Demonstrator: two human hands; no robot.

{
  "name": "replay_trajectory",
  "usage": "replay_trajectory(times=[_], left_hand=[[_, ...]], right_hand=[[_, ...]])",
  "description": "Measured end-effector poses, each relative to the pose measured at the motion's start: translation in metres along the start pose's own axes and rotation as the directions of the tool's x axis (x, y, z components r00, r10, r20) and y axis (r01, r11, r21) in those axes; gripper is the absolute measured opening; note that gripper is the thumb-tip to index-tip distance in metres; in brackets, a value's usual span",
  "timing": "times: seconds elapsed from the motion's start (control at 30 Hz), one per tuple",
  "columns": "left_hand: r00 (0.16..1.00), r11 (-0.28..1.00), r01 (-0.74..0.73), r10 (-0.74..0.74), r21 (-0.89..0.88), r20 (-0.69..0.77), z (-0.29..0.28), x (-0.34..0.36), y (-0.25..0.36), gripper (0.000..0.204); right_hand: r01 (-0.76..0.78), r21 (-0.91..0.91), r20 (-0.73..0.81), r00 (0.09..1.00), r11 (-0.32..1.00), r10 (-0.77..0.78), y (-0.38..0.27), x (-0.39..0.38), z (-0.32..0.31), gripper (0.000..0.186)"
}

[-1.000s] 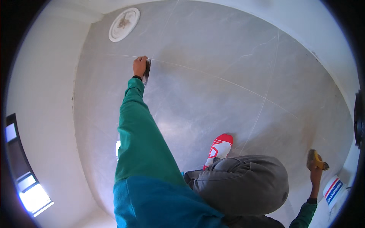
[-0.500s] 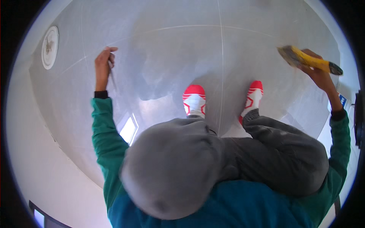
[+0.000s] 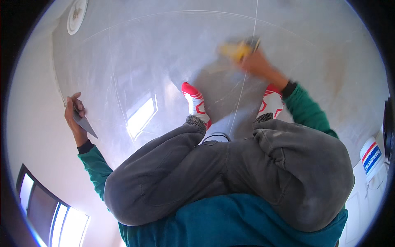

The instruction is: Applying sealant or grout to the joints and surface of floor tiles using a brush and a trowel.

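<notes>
My left hand (image 3: 75, 111), out at the left, grips a thin metal scraper (image 3: 87, 125) whose pointed corner angles down toward the right. My right hand (image 3: 257, 64), smeared by motion, holds a yellow-bodied tool with a dark part, apparently a brush (image 3: 236, 50), over the grey tiled floor (image 3: 160, 45) ahead of me. Whether it touches the tiles I cannot tell. My feet in white and red socks (image 3: 193, 99) are below, between the two hands, with my bent grey-trousered knees behind them.
A round white disc (image 3: 76, 16) with brownish residue lies at the far upper left. A white bucket (image 3: 369, 158) with red and blue label stands at the right. White walls (image 3: 33, 119) edge the floor; a dark-framed window (image 3: 66, 222) shows at lower left, and light reflects on the tiles.
The view has turned. My left hand, earlier stretched forward, is now lower at the left with the scraper. My right hand has swung inward with the yellow tool to the floor's middle.
</notes>
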State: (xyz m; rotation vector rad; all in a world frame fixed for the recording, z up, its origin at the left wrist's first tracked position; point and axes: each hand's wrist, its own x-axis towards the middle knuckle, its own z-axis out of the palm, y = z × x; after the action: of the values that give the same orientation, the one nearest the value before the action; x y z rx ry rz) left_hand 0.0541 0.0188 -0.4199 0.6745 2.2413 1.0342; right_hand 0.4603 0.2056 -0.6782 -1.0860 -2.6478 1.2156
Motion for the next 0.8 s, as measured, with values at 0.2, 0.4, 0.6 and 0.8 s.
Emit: replay_trajectory(times=[0.2, 0.4, 0.6, 0.8], left_hand=[[0.986, 0.987, 0.162, -0.161, 0.009, -0.030, 0.041, -0.038, -0.015, 0.047], [0.969, 0.956, 0.245, -0.239, 0.162, -0.057, 0.063, -0.072, -0.054, 0.042], [0.957, 0.945, 0.288, -0.277, 0.152, -0.089, 0.060, -0.082, -0.050, 0.035], [0.999, 0.919, 0.046, -0.044, 0.392, -0.014, 0.088, -0.052, -0.041, 0.027]], right_hand=[[0.074, -0.402, -0.533, 0.792, 0.913, -0.299, 0.043, 0.046, -0.145, 0.059], [0.148, 0.301, 0.585, 0.751, 0.942, -0.305, -0.030, -0.100, 0.024, 0.024], [0.168, -0.085, -0.278, 0.943, 0.982, -0.185, 0.077, 0.025, -0.106, 0.024], [0.020, -0.377, -0.445, 0.873, 0.926, -0.200, 0.073, 0.066, -0.203, 0.029]])
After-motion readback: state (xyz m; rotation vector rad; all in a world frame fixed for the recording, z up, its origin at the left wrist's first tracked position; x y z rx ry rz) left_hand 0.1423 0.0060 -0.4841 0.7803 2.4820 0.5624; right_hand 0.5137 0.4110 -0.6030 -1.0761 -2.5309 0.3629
